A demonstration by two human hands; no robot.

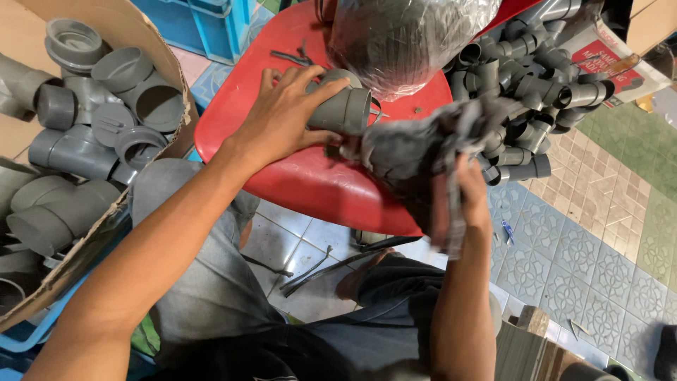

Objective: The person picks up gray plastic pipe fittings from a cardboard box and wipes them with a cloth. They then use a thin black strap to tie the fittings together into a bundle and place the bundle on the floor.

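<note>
Left hand (282, 116) clasps a grey pipe fitting (345, 109) against the red plastic stool (296, 176); right hand (469, 194) grips a grey rag (416, 152) at its mouth; steady bracing would suit wiping

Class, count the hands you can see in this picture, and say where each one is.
2. The left hand grips a grey pipe fitting on the red plastic seat. The right hand holds a dark grey rag against it. No others show.
</note>
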